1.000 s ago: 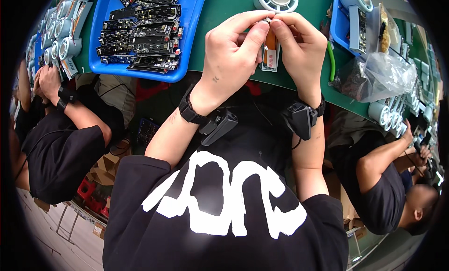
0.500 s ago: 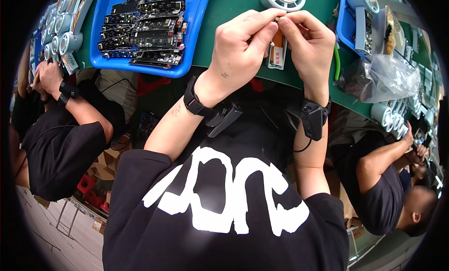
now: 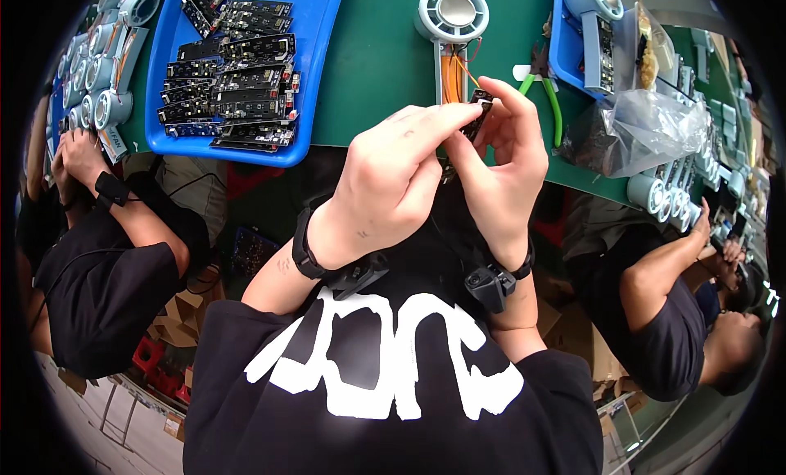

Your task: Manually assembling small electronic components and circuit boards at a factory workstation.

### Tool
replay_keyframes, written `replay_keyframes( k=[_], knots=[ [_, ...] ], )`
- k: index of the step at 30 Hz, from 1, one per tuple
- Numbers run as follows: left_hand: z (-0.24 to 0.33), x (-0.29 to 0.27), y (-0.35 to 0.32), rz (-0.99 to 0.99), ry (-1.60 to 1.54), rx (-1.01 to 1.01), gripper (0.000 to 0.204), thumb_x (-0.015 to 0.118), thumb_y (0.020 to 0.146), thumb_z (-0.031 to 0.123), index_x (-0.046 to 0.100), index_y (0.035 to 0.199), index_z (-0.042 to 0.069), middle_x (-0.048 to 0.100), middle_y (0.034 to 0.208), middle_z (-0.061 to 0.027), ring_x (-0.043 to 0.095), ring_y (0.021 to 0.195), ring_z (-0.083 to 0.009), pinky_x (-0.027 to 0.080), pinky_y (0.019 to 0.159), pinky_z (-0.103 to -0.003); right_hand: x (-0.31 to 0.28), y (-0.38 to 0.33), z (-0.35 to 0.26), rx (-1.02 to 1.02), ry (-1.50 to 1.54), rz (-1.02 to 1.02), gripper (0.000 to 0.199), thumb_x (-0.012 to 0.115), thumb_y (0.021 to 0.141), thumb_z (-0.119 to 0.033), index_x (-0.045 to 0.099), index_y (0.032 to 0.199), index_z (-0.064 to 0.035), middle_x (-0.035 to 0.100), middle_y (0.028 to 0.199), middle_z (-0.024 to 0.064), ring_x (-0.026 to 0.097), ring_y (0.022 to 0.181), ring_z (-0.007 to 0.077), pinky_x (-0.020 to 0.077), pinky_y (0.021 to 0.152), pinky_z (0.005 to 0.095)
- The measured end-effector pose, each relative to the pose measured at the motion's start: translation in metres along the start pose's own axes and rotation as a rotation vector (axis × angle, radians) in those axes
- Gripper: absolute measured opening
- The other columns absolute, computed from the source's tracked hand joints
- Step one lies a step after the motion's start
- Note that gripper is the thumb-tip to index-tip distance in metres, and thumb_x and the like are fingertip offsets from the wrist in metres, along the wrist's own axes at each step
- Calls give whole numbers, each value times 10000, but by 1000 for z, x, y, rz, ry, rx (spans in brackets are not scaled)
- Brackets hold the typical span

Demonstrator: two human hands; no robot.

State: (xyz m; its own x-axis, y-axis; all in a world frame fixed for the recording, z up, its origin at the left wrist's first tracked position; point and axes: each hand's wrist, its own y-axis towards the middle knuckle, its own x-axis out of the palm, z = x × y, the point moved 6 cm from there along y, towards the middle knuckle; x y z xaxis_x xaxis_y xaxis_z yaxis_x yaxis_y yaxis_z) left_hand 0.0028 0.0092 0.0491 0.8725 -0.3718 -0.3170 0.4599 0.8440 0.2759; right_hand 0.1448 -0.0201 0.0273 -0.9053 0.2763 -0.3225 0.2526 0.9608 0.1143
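Observation:
A narrow black circuit board (image 3: 473, 129) is held between my two hands above the table's near edge. My right hand (image 3: 509, 151) grips it from the right, fingers curled behind it. With index finger and thumb, my left hand (image 3: 397, 164) pinches the board near its upper end, at a small pale part. Just beyond lies a light-blue handheld fan (image 3: 453, 15), its round head away from me and its open handle toward me. An orange battery cell (image 3: 452, 78) sits in the handle. Thin wires run from the fan toward the board. My fingers cover much of the board.
A blue tray (image 3: 304, 106) of similar circuit boards stands left on the green table (image 3: 372, 57). On the right are green-handled pliers (image 3: 550, 98), a clear plastic bag (image 3: 639, 135) and another blue bin (image 3: 561, 41). Co-workers sit on both sides with more fans.
My hands have come nearer to me, leaving the fan and its battery more exposed. The circuit board now shows between my fingers; before, they pinched a small pale part above the fan handle.

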Motion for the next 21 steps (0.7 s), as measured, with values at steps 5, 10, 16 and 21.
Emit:
replay_keyframes(
  k=[5, 10, 16, 21],
  knots=[
    [-31, -8, 11, 242, 201, 126, 430, 659, 830, -126, 704, 1223, 42, 700, 1075, -124, 682, 822, -203, 574, 733, -285, -8, 7, 7, 171, 211, -103, 469, 660, 911, -17, 572, 1370, 20, 633, 1043, 55, 557, 810, 78, 465, 714, 212],
    [-43, -6, 27, 196, 228, 244, 329, 780, 773, -73, 758, 1078, 48, 729, 1015, -111, 721, 869, -208, 605, 738, -300, -16, 12, 14, 223, 412, -144, 473, 632, 914, -41, 568, 1378, 28, 634, 1045, 69, 562, 818, 91, 468, 715, 224],
    [-40, 4, 34, 157, 138, 389, 236, 814, 765, -21, 773, 984, 56, 747, 952, -85, 740, 810, -201, 604, 663, -287, -16, 13, 28, 251, 496, -181, 480, 606, 923, -60, 560, 1389, 43, 638, 1088, 87, 567, 827, 105, 472, 737, 239],
    [-36, 6, 40, 149, 155, 385, 207, 823, 760, -8, 770, 950, 56, 744, 923, -76, 739, 780, -194, 602, 645, -277, -17, 9, 33, 219, 505, -150, 510, 590, 930, -45, 526, 1424, 59, 636, 1189, 109, 564, 832, 110, 475, 757, 255]
  ],
)
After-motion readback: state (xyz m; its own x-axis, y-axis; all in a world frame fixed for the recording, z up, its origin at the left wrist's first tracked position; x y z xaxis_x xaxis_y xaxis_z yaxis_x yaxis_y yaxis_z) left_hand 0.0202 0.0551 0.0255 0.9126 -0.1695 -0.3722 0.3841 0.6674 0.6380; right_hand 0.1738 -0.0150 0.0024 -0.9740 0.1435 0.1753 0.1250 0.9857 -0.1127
